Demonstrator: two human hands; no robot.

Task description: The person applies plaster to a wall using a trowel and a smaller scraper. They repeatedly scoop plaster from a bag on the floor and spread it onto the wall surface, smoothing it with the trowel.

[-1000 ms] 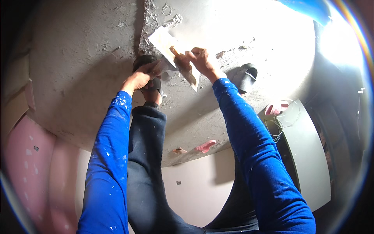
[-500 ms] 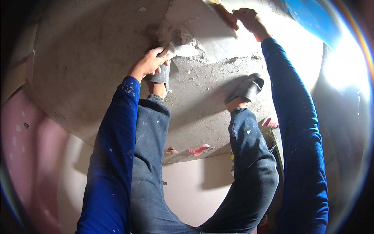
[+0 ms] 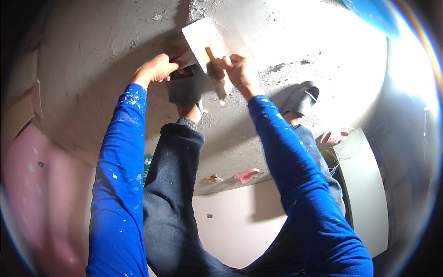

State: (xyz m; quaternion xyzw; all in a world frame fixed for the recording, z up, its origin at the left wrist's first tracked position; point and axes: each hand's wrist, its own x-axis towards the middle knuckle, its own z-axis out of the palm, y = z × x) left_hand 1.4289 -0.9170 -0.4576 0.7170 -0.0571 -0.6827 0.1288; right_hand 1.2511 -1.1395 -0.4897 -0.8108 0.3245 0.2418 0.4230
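Trowel (image 3: pixel 199 38): held at a slant in the upper middle of the view, just beside the left shoe (image 3: pixel 182 88); whether the floor (image 3: pixel 115 97) is touched by its blade cannot be told.
Right hand (image 3: pixel 241 76): fingers closed on the trowel's wooden handle (image 3: pixel 209 53), which is partly blurred.
Left hand (image 3: pixel 156 69): fingers curled close to the toe of the left shoe; whether anything is gripped in them cannot be told through blur and shadow.
Smooth patch (image 3: pixel 242 30): seen pale beside the blade, judged to be already spread, though its edge is lost in glare.
Rough strip (image 3: pixel 197 10): left lumpy and ridged past the blade's far end.
Crumbs (image 3: pixel 286 67): left scattered between the trowel and the right shoe (image 3: pixel 302 99).
Progress: judged partway, with smooth and rough ground both shown; the full extent is not shown.
Surroundings: a pink slipper (image 3: pixel 247 175) is seen near the wall (image 3: pixel 226 231), a pale panel (image 3: pixel 369 194) at right.
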